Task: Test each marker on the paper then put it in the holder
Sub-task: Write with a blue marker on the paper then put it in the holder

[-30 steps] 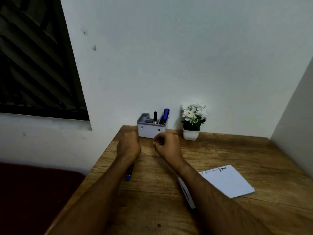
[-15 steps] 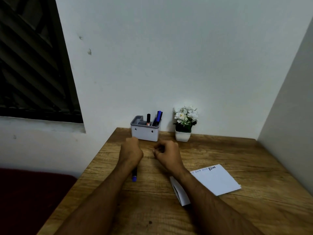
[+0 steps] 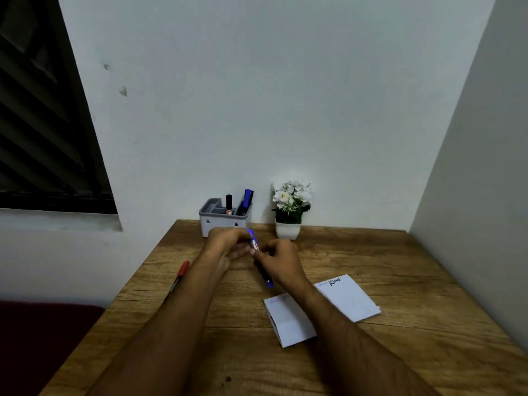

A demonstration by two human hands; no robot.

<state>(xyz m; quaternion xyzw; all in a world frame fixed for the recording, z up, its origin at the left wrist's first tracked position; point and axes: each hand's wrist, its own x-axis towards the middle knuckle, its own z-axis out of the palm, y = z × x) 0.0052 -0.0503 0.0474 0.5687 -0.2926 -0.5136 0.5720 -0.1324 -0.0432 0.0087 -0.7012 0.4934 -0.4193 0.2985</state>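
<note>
Your left hand [image 3: 225, 242] and right hand [image 3: 281, 260] both grip one blue marker [image 3: 260, 260]: dark barrel, blue ends, tilted between them. Holder [image 3: 221, 224] stands just beyond; paper [image 3: 347, 298] lies right of your right hand on the surface [image 3: 400, 267].

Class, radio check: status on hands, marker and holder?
Left hand and right hand both on blue marker, above desk. Holder behind, three markers in. Red marker waiting, left. Nothing blocking.

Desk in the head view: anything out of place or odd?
One red marker lies loose near the desk's left edge, away from the holder. Otherwise nothing stands out.
</note>
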